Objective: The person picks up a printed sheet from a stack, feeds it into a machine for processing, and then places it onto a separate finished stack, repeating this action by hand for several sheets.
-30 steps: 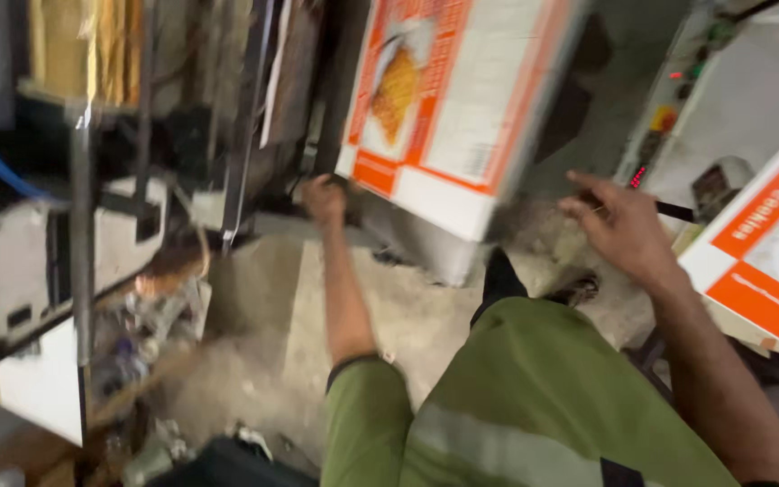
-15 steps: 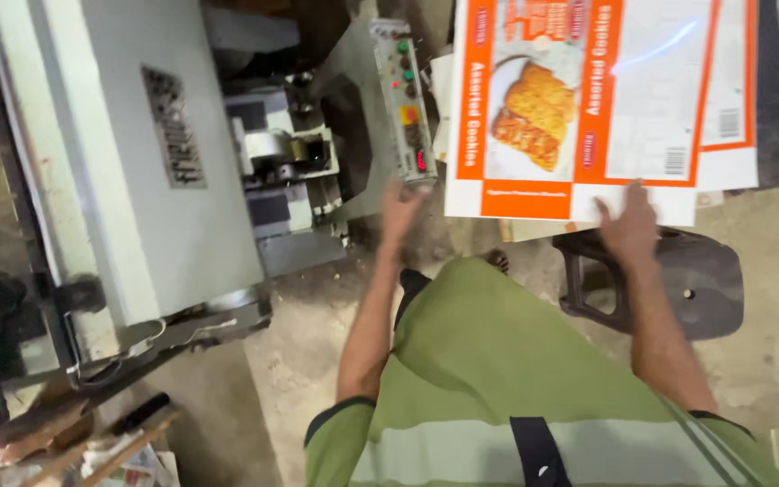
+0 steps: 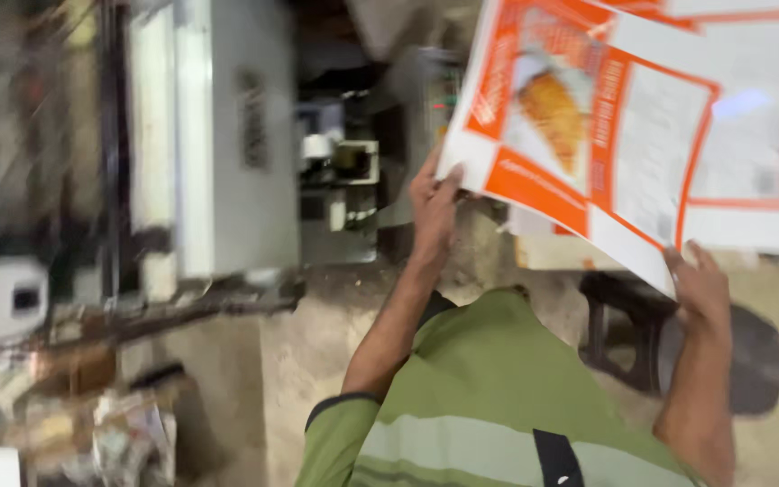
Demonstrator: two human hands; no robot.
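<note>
The person is holding up a stack of large printed carton sheets (image 3: 642, 135), white with orange borders and a picture of baked food, and it is filling the upper right of the frame. The sheets are tilting, their lower left corner dipping toward the middle of the frame and their right side running off toward the top right corner.

The left hand (image 3: 433, 203) is gripping the stack at that lower left corner, just right of centre in the frame, fingers closed over the edge with the thumb pressing on the printed face. The sheets are rising up and to the right from this hand. The right hand (image 3: 703, 293) is sitting lower, at the right of the frame, closed on the bottom edge of the stack, so the sheets are lying above and to the left of it. Both arms are reaching up from the bottom of the frame, out of a green shirt with pale stripes (image 3: 489, 406).

Behind the left hand, in the upper middle, a grey machine (image 3: 227, 135) is standing, blurred, with a control panel (image 3: 439, 99) near the sheets' left edge. A dark stool (image 3: 750, 352) is showing under the right hand, at the right. Blurred clutter (image 3: 92, 424) is lying at the lower left on the concrete floor (image 3: 254, 388).
</note>
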